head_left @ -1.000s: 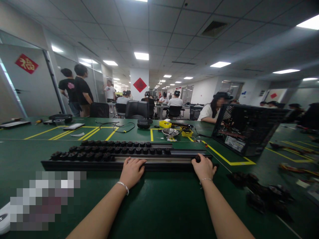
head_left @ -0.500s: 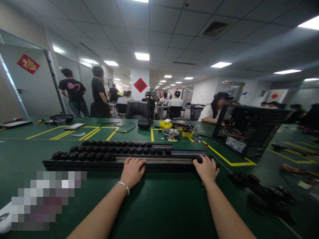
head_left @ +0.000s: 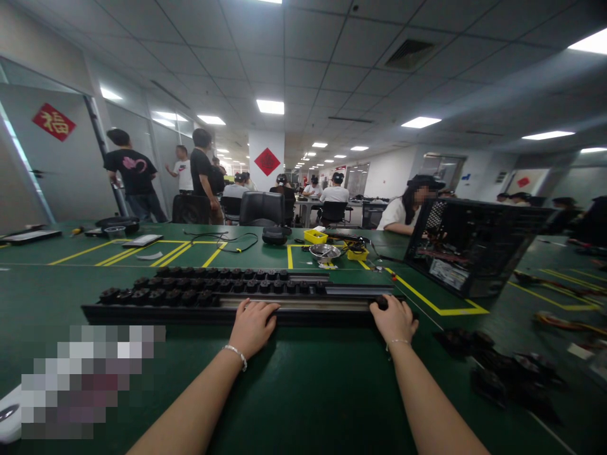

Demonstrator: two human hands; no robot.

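Note:
A long black grooved tray [head_left: 118, 313] lies across the green table [head_left: 308, 392] in front of me, with rows of small black knob-like parts [head_left: 190, 287] seated in its channels. My left hand [head_left: 253, 327] rests on the tray's near edge around the middle, fingers curled over it. My right hand [head_left: 394, 321] sits at the tray's right end, its fingers closed on a small black part [head_left: 380, 303] at the nearest channel.
A pile of loose black parts [head_left: 502, 370] lies to the right. An open computer case [head_left: 469, 246] stands at the back right. Yellow bins [head_left: 315, 236], a metal bowl [head_left: 324, 252] and cables sit behind the tray. Several people stand or sit in the background.
My right hand has shifted slightly right at the tray's end. My left hand stays put. The people standing at the back left have walked about.

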